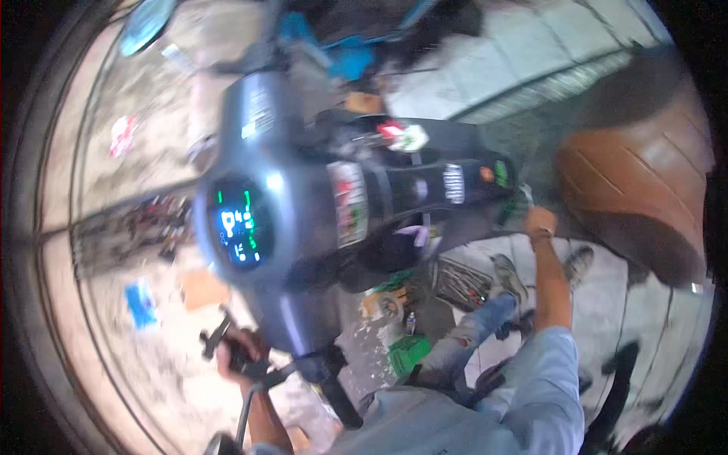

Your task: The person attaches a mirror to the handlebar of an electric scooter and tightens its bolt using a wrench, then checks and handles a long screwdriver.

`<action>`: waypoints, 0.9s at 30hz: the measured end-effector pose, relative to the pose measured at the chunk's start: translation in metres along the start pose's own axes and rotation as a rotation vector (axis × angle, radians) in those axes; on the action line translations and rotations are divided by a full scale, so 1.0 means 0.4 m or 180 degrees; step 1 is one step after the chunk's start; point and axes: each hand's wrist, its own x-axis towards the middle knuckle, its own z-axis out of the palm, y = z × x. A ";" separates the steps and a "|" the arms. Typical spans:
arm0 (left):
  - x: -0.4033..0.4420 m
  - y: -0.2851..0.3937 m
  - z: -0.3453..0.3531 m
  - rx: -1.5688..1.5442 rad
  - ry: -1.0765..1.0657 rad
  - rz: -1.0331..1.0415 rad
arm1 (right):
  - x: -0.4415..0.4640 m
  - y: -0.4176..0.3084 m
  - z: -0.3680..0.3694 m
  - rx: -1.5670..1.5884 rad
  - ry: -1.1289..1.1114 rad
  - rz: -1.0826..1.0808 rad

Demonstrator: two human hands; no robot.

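Observation:
A dark blue scooter (303,303) with a lit round display (239,224) fills the middle of the head view. At lower left, my left hand (241,353) is closed around a black bracket-like part (216,337) beside the handlebar; its kind is unclear. The black handlebar grip (339,394) lies to the right of that hand. My right hand (541,221) is a fist at the scooter's footboard end, in front of the brown seat (641,178). A thin shiny tool-like piece (526,194) sticks out above this fist, too blurred to name.
A tray of metal tools (461,287) lies on the floor by my shoe (508,277). Near it stand a green box (409,353) and a small bottle (410,324). A blue packet (141,305) and brown cardboard (203,290) lie at left.

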 end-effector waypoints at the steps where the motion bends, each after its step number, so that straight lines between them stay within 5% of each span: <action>1: 0.007 0.014 0.019 0.0202 -0.0153 -0.0059 | -0.039 -0.007 -0.085 -0.0124 -0.0176 -0.0259; 9: 0.014 0.028 0.016 0.0428 -0.0115 -0.0318 | 0.037 0.044 0.096 -0.0391 0.0674 -0.0595; 12: 0.011 0.033 0.015 0.0553 -0.0140 -0.0383 | 0.099 0.046 0.143 -0.0122 -0.0152 0.0014; 15: 0.007 0.031 0.009 0.0615 -0.0064 -0.0406 | 0.096 0.061 0.117 -0.0418 -0.0013 -0.0434; 17: 0.007 0.026 0.005 0.0553 -0.0083 -0.0423 | 0.032 0.054 -0.027 -0.0694 -0.0556 -0.0480; 20: 0.007 0.019 0.002 0.0279 -0.0022 -0.0600 | -0.016 0.125 -0.084 0.0207 -0.0726 0.0015; 22: 0.008 0.013 -0.006 0.0189 0.0054 -0.0625 | -0.108 0.190 -0.143 0.0786 -0.1468 -0.1816; 24: 0.013 0.015 0.003 0.0086 -0.0008 -0.0667 | -0.225 0.289 -0.086 0.3955 -0.2570 -0.1232; 26: 0.017 0.030 0.033 -0.0168 0.0006 -0.0691 | -0.518 0.094 -0.498 0.4056 -0.2301 -0.0448; 27: 0.017 0.036 0.035 -0.0173 -0.0032 -0.0783 | -0.585 0.068 -0.562 0.3751 -0.2119 -0.0708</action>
